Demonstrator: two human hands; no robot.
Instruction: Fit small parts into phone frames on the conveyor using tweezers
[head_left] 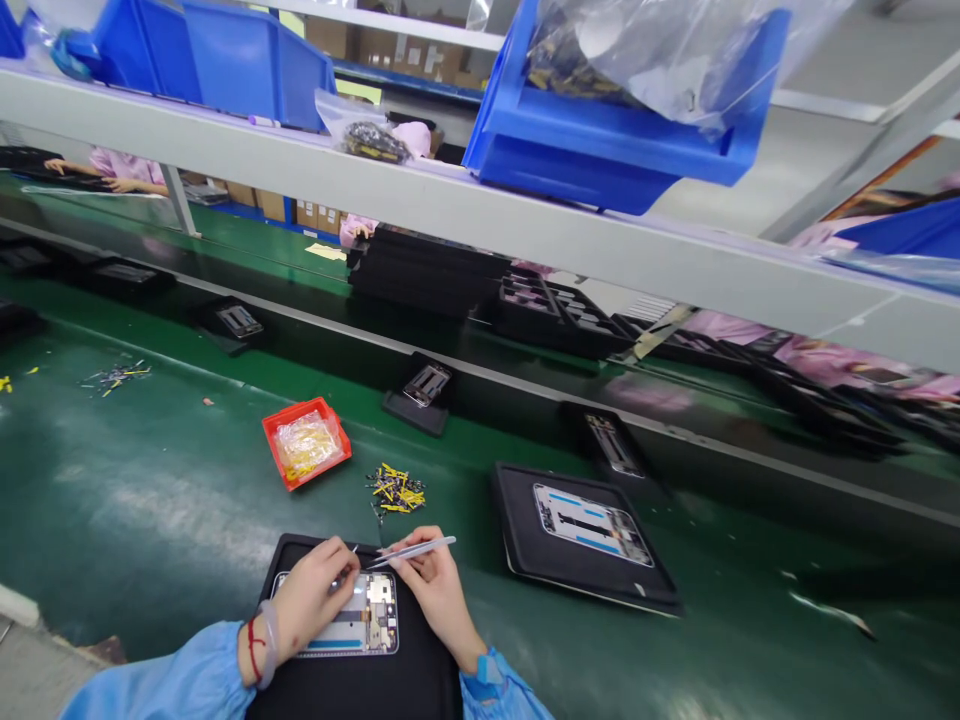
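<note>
- While your right hand (pixel 435 582) pinches the tweezers (pixel 424 547), their tips point toward 8 o'clock, near your left fingertips; whether they grip anything is too small to tell.
- Your left hand (pixel 319 592) lies over the 10 o'clock side of the opened smartphone (pixel 384 610), fingers curled together; what they pinch cannot be made out.
- That phone lies circuitry up on a black tray (pixel 360 690), at 6 o'clock in your view.
- From it, yellow-and-dark strips (pixel 399 490) lie heaped on the green table (pixel 180 510) toward 1 o'clock, with a red bin (pixel 322 472) near 12.
- Your step looks like fine two-handed handling at the phone's 12 o'clock edge; your next move seems to call for steady fingers and light tweezer pressure, clear of the exposed board.
</note>
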